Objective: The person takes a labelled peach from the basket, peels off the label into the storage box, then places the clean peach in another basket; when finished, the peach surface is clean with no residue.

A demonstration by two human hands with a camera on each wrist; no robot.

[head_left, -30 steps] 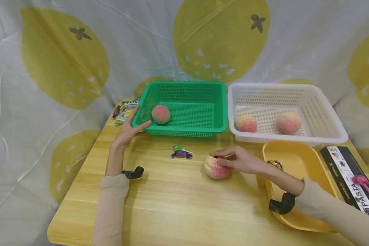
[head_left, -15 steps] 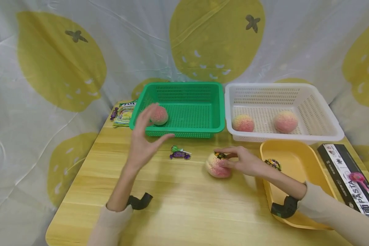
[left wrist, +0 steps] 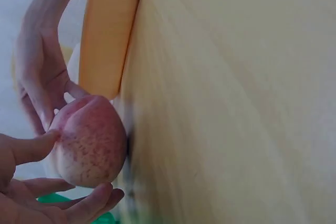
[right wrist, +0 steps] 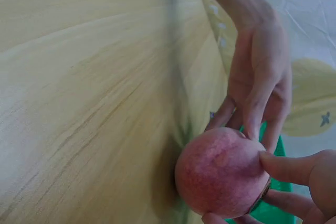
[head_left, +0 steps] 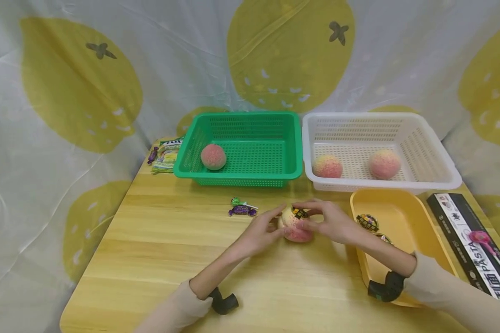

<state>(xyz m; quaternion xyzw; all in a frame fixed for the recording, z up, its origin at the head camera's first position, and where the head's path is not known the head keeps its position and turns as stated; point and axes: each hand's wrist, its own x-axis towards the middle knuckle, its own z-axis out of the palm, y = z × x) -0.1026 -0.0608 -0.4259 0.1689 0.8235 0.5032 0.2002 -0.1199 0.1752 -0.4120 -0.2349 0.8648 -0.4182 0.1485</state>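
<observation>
A pink and pale yellow peach (head_left: 298, 232) sits on the table between the hands. The left hand (head_left: 259, 235) holds its left side, and in the left wrist view the thumb and fingers lie around the peach (left wrist: 92, 145). From the other side the right hand (head_left: 333, 223) grips it with bent fingers and thumb. A small black-and-yellow patterned piece (head_left: 300, 212) shows on top of the peach under the right fingers; whether it is stuck on or only held there I cannot tell. The right wrist view shows both hands touching the peach (right wrist: 220, 174).
Behind stand a green basket (head_left: 237, 175) with one peach (head_left: 213, 157) and a white basket (head_left: 435, 152) with two. A yellow tub (head_left: 425, 231) with round patterned pieces (head_left: 367, 223) is at right, beside a pasta box (head_left: 462, 240). Wrapped candy (head_left: 242, 211) lies left of centre.
The left hand has left the green basket's rim and come down right to the peach. The right hand stays on the peach, and the patterned piece under its fingers shows more.
</observation>
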